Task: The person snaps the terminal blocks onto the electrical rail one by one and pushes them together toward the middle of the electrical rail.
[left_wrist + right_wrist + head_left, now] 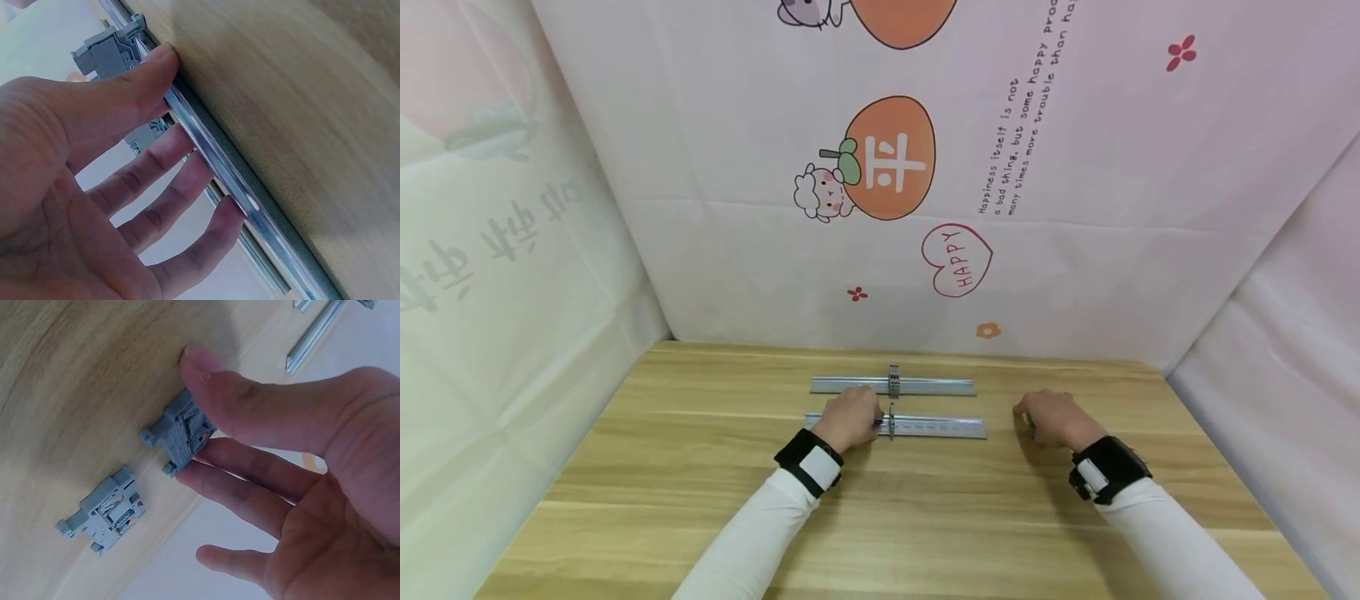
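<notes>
My left hand [850, 417] grips the nearer metal mounting rail [936, 426], its thumb on one side and fingers on the other in the left wrist view. A grey terminal block [112, 51] sits on this rail beside the thumb. Off to the right, my right hand [1054, 418] pinches a loose grey terminal block [181, 432] between thumb and fingers, close to the tabletop. Part of that block is hidden behind the thumb. Another loose terminal block [106, 512] lies on the table near it.
Behind the nearer rail lies a second metal rail [936, 387], roughly parallel, with grey terminal blocks [893, 381] at its middle. The wooden table [700, 517] ends at a printed cloth wall [760, 283] at the back. White cloth hangs on both sides.
</notes>
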`<move>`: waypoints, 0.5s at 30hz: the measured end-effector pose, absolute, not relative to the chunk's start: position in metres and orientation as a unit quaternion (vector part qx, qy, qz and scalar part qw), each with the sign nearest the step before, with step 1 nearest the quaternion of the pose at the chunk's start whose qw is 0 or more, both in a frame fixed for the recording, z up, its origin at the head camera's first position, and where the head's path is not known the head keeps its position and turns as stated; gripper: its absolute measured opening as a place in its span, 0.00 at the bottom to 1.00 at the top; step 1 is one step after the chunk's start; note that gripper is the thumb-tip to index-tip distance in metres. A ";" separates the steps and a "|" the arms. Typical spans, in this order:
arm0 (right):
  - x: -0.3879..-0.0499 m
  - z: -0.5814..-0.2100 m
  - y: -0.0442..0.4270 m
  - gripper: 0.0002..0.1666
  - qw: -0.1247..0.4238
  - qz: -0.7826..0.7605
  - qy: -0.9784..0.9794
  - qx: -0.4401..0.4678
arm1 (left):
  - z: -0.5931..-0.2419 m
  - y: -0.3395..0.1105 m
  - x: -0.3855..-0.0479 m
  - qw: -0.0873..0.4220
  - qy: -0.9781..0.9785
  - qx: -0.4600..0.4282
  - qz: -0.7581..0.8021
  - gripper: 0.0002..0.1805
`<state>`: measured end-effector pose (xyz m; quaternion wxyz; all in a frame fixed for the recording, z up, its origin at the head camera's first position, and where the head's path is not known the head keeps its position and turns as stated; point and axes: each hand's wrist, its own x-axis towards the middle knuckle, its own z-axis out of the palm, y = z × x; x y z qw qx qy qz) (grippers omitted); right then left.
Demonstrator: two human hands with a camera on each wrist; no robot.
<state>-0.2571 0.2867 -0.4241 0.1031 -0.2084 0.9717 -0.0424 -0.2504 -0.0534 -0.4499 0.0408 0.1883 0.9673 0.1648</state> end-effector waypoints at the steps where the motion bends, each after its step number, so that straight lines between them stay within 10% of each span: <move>1: -0.257 -0.425 0.287 0.32 0.097 -0.040 0.972 -0.212 | -0.450 -0.053 -0.250 0.040 0.968 0.187 0.165 0.14; 15: -0.255 -0.431 0.288 0.21 0.063 -0.037 0.968 -0.239 | -0.449 -0.052 -0.249 0.039 0.970 0.185 0.153 0.19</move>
